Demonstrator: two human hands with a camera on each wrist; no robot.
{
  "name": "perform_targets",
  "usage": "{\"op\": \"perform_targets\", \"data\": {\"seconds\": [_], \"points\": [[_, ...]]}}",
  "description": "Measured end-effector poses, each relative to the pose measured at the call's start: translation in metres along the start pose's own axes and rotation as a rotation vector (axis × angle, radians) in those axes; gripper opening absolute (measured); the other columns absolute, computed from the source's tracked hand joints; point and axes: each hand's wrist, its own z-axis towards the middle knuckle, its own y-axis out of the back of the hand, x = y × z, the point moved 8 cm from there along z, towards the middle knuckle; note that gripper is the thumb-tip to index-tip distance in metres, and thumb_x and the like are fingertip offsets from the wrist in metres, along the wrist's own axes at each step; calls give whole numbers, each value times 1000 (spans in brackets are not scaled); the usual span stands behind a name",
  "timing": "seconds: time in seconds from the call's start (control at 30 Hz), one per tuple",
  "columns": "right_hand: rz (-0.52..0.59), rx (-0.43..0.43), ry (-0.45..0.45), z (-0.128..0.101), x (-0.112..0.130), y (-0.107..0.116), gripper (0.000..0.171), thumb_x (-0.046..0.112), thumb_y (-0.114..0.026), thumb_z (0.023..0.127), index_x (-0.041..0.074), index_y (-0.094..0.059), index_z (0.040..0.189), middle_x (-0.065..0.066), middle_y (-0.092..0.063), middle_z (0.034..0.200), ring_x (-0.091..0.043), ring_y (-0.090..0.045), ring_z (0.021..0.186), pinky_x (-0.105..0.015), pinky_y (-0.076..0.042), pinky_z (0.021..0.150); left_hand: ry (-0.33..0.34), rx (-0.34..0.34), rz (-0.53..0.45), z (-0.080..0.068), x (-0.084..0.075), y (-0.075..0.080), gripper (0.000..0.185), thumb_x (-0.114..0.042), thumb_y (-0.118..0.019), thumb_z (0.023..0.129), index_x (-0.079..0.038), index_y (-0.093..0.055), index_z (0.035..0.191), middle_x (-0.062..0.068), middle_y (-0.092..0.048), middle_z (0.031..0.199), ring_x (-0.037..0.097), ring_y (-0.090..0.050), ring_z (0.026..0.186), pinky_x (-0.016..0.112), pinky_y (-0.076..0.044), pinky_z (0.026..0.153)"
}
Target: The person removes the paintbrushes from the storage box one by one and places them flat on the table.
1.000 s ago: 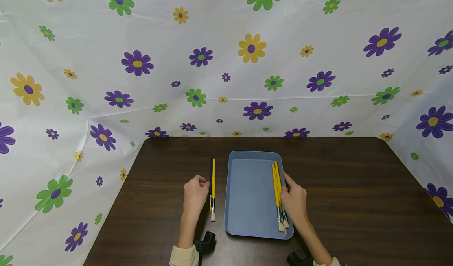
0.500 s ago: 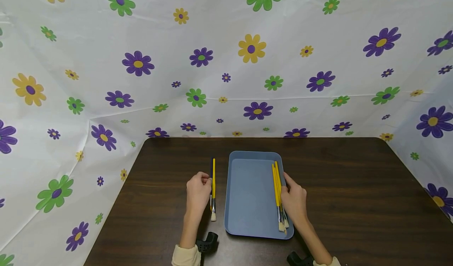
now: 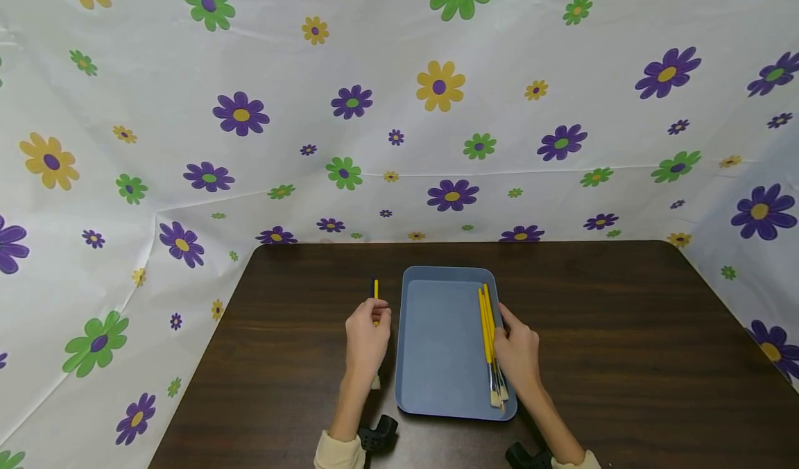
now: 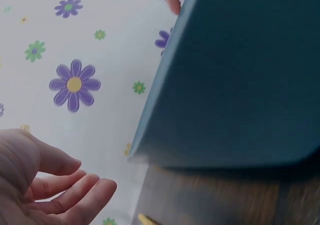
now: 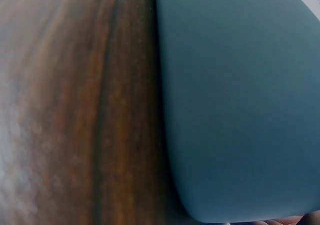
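In the head view, my left hand point(image 3: 368, 337) hovers over a pair of paintbrushes lying left of the tray. A yellow paintbrush point(image 3: 376, 288) shows its handle end above the fingers and pale bristles below; beside it, only the end of a dark-handled paintbrush point(image 3: 372, 286) shows. The left wrist view has the left hand point(image 4: 60, 185) with thumb and fingers loosely bent and apart, nothing between them. My right hand point(image 3: 517, 347) grips the right rim of the blue-grey tray point(image 3: 437, 337), thumb over the inside. Several yellow-handled paintbrushes point(image 3: 484, 327) lie along the tray's right side, bristles toward me.
The tray rests on a dark wooden table point(image 3: 624, 351). Behind the table hangs a white cloth point(image 3: 374, 53) printed with flowers. Each wrist wears a black camera mount, such as the left mount point(image 3: 379, 433).
My left hand has moved right, from beside the two loose paintbrushes to over them, covering most of their length. The right hand stays at the tray's rim.
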Motion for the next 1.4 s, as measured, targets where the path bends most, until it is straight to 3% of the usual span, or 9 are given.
{"op": "perform_targets", "data": {"seconds": [0.23,0.43,0.67,0.9,1.4], "points": [[1,1,1,1,1,0,52,-6,-45,93,-8,-55,144,0,-39,53,-7,-24,42,-23,-28,41,-27,68,-30,-9,-14,-21,10,4,-68,93,5,-73,101,8,-70,89,25,-70,82,33,-59,71],[-3,-5,6,1,1,0,52,-6,-45,93,-8,-55,143,0,-40,54,-8,-24,42,-23,-27,41,-113,100,-33,-21,-27,-41,12,8,-69,90,9,-73,101,13,-71,91,28,-72,82,36,-61,73],[-4,-8,13,0,0,0,52,-7,-45,93,-8,-56,143,1,-38,52,-7,-24,41,-23,-27,41,-130,175,-38,-31,-32,-58,18,8,-69,90,10,-72,107,18,-74,99,29,-73,86,34,-60,75],[-2,-9,14,0,0,0,51,-7,-45,93,-8,-56,143,2,-38,53,-6,-22,42,-23,-27,42,-164,179,-48,-33,-35,-63,17,10,-70,88,11,-72,105,19,-74,98,28,-73,83,33,-60,72],[18,-4,-9,0,1,1,50,-3,-41,97,-5,-56,144,-1,-42,58,-6,-23,42,-23,-29,43,-133,214,-40,-36,-32,-72,19,9,-72,88,11,-72,107,18,-74,99,27,-73,85,32,-60,74]]}}
